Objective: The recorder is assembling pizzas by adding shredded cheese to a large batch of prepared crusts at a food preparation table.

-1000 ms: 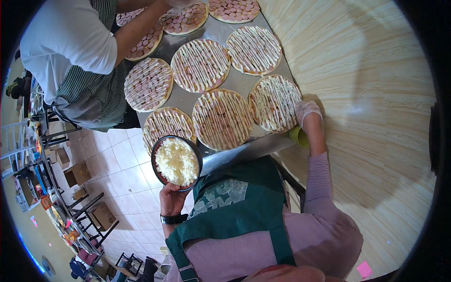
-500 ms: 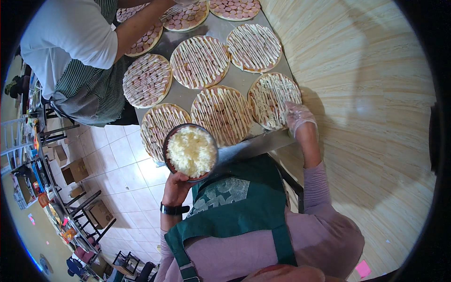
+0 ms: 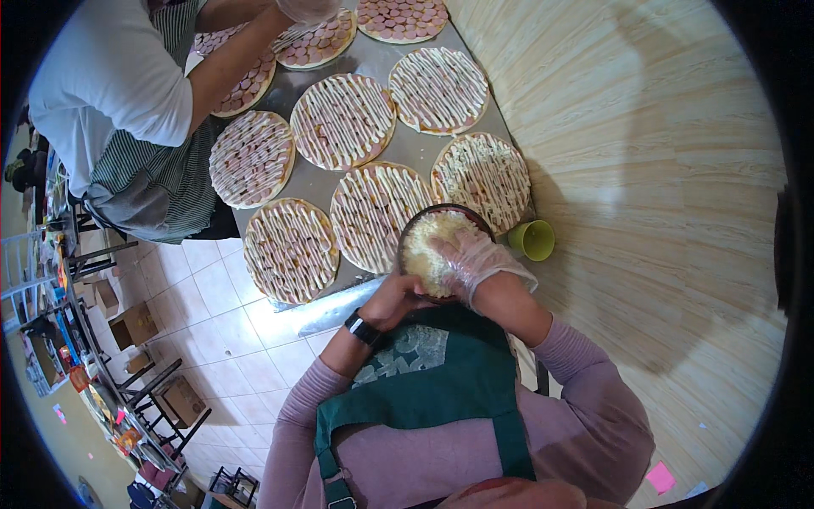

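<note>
My left hand (image 3: 400, 299) grips the near left rim of a dark round bowl (image 3: 405, 231) heaped with pale grated cheese (image 3: 423, 257). Inside that bowl, my right hand (image 3: 475, 265), in a clear plastic glove, has its fingers curled into the cheese. Just beyond the bowl lies a round pizza (image 3: 482, 174) with white sauce lines and scattered cheese shreds. Left of it are a pizza with sauce stripes (image 3: 373, 208), partly covered by the bowl, and another striped pizza (image 3: 290, 250). A green cup (image 3: 536, 241) stands beside my right wrist.
More round pizzas, striped (image 3: 343, 121) or topped only with sausage slices (image 3: 401, 17), cover the metal table (image 3: 326, 182). A co-worker in a white sleeve (image 3: 144, 76) leans over the far left side. A wood-patterned wall (image 3: 644, 187) runs along the right. Cardboard boxes (image 3: 134, 327) sit at left.
My right hand has come back from the right-hand pizza into the cheese. The bowl has moved right in my left hand, and the green cup has come into sight.
</note>
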### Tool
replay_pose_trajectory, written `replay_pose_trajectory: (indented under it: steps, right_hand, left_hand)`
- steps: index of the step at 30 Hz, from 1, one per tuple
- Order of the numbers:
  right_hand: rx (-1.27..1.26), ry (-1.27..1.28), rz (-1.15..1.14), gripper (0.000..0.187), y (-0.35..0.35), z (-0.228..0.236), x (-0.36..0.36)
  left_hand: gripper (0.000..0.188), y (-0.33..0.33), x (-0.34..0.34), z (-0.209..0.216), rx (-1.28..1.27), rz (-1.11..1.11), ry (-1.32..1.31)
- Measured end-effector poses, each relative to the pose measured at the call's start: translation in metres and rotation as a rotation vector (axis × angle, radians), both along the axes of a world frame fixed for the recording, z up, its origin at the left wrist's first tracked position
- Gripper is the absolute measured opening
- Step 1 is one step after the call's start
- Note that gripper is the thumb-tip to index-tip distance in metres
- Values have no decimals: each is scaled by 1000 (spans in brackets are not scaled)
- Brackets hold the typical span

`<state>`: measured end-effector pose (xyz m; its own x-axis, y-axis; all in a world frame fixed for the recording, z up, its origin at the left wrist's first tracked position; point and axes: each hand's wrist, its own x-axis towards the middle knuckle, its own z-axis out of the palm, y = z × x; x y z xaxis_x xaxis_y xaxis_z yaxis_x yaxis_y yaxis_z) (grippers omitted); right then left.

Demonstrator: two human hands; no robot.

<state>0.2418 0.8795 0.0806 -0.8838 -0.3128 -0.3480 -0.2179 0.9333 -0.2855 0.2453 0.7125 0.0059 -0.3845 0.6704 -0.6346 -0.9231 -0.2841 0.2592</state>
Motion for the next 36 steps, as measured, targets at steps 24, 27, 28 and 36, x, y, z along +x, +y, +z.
replay_pose_trajectory:
  steps: [24, 27, 28, 36]
  right_hand:
    - [-206, 326, -514, 18, 145, -84, -47]
    - [-417, 290, -559, 16, 137, -80, -58]
    - [-442, 241, -517, 16, 128, -70, -63]
    - [-176, 282, -517, 17, 115, -66, -101]
  left_hand:
    - [48, -12, 7, 0, -88, 37, -9]
    - [58, -23, 9, 1, -30, 60, 6]
    - [58, -26, 9, 2, -31, 66, 6]
    - [49, -35, 16, 21, -99, 206, -7]
